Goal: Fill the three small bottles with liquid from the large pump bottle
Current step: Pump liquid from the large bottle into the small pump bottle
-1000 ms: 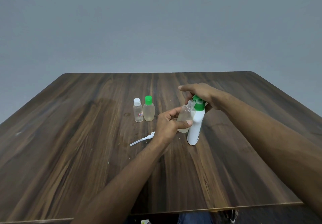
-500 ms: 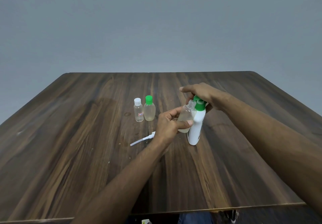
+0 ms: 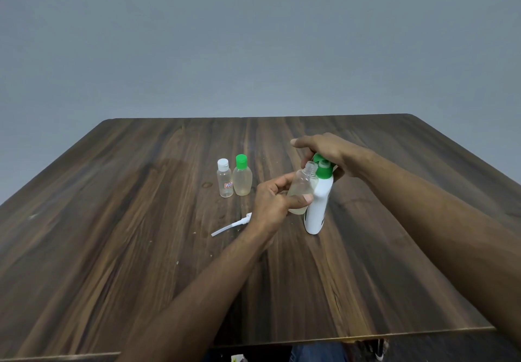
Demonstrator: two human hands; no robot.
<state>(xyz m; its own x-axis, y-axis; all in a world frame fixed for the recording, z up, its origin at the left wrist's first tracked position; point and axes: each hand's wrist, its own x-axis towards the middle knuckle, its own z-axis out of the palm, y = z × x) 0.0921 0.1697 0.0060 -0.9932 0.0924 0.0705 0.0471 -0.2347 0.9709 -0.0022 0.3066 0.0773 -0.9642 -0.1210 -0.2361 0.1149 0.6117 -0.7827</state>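
Observation:
The large white pump bottle (image 3: 317, 206) with a green pump head (image 3: 323, 168) stands upright near the table's middle. My right hand (image 3: 328, 153) lies over the pump head, fingers draped on it. My left hand (image 3: 272, 201) grips an open clear small bottle (image 3: 303, 185), tilted, its neck right beside the pump nozzle; pale liquid sits in its bottom. Two capped small bottles stand to the left: a clear white-capped bottle (image 3: 224, 178) and a yellowish green-capped bottle (image 3: 242, 177).
A white spray-pump insert with its tube (image 3: 231, 225) lies on the dark wooden table (image 3: 112, 220), just left of my left wrist. A grey wall rises behind the table's far edge. Small specks dot the wood near the insert.
The pump head sits slightly higher and more exposed under my right hand than a second ago. The small bottle in my left hand stays at the nozzle.

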